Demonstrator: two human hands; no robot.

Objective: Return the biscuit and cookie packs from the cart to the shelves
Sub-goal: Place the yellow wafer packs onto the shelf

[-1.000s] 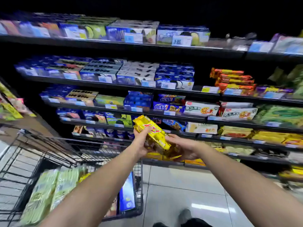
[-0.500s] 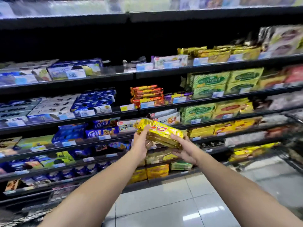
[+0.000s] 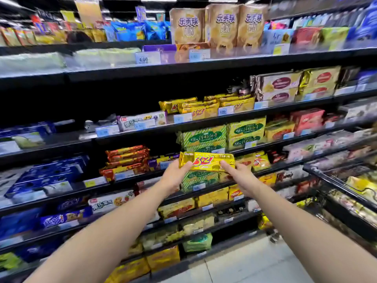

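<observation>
Two hands are holding one yellow pack (image 3: 206,161) in the middle of the frame. The left hand (image 3: 175,178) is gripping its left end with the thumb on the front, and the right hand (image 3: 238,176) is pinching its right end, so both are closed on it.

A second ago the pack was standing tilted over the cart at the lower left. Now it is lying level with its label facing up at us. The view has been swinging right and up, and the cart is gone from sight. More packs of the same kind (image 3: 206,106) are now showing on a shelf (image 3: 204,120) above the middle of the frame. I think the person has found where this one belongs and is getting ready to lift it up there.

Green packs (image 3: 204,137) are sitting between the hands and that shelf. Orange packs (image 3: 126,158) are lying to the left, and blue boxes (image 3: 51,174) further left. A wire basket (image 3: 336,180) is poking in at the right edge.

The pile up there is looking full already, so the pack may have to go on top. It also has to clear the shelf's front edge with its price tags.
</observation>
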